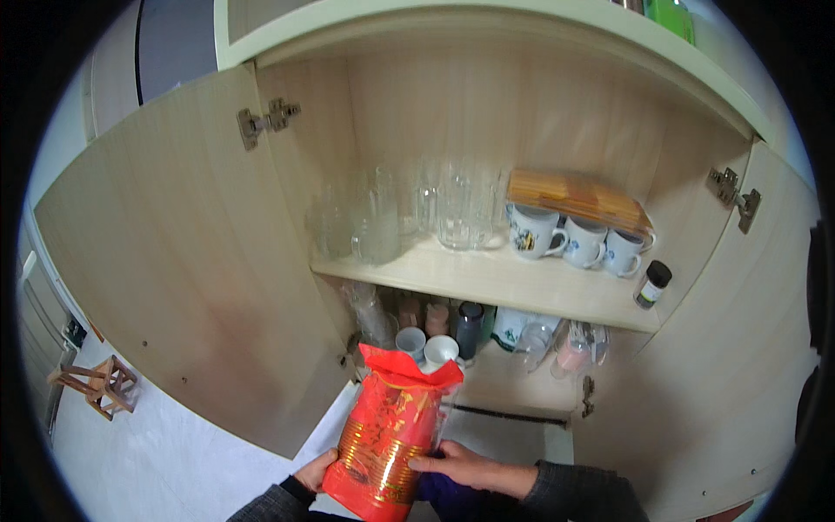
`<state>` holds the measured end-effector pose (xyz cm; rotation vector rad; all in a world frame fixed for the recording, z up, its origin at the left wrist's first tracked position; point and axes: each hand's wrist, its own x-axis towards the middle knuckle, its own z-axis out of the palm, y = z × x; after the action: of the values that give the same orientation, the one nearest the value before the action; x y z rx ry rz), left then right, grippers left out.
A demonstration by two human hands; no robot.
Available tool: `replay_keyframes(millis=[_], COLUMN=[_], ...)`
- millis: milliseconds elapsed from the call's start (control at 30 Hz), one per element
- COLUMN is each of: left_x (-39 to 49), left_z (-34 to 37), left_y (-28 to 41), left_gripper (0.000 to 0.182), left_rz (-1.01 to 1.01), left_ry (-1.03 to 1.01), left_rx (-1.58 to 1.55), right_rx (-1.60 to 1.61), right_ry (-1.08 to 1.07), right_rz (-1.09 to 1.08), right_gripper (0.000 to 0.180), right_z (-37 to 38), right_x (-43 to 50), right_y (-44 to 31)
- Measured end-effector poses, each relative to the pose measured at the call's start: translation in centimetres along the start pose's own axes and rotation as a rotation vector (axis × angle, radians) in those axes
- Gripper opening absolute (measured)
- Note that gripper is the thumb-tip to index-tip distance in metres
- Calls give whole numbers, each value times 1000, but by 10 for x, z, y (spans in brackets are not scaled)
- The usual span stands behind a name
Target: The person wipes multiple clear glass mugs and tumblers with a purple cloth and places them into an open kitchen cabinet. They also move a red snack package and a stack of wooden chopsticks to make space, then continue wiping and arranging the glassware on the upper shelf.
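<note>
Between my two hands is a red plastic bag with gold bands and a flared red top; its contents cannot be made out for certain. My left hand grips its lower left side. On the right side, my right hand holds it with the thumb over the front. The bag is in front of an open wooden cabinet, its top overlapping the lower compartment. Just behind that top are a white mug and a grey-white cup. A dark lidded bottle stands behind them.
On the cabinet shelf stand glass mugs, patterned cups under a wooden box, and a black-capped jar. Both doors, left and right, are swung open. A wooden stool stands at left.
</note>
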<state>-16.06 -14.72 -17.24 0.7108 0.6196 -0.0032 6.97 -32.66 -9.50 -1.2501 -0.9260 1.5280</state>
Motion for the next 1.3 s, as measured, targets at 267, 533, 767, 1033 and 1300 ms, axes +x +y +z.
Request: replay_keyframes(millis=[267, 533, 767, 1033, 1300], left_x=[31, 127, 183, 231, 211], left_z=[-31, -99, -84, -58, -69], left_y=[8, -18, -13, -14, -19], left_gripper=[68, 65, 67, 70, 73], left_rz=[-226, -736, -622, -392, -266], left_ry=[-301, -305, -181, 89, 151], left_rx=[607, 983, 1160, 1188, 1236], right_rx=[-817, -721, -662, -808, -821], right_ry=[-309, -256, -230, -174, -150], right_rz=[129, 42, 28, -52, -161], right_gripper=[47, 49, 49, 59, 52], right_z=[-1, -8, -25, -23, -34], right_x=[-10, -3, -15, 2, -1], right_y=[4, 20, 25, 30, 20])
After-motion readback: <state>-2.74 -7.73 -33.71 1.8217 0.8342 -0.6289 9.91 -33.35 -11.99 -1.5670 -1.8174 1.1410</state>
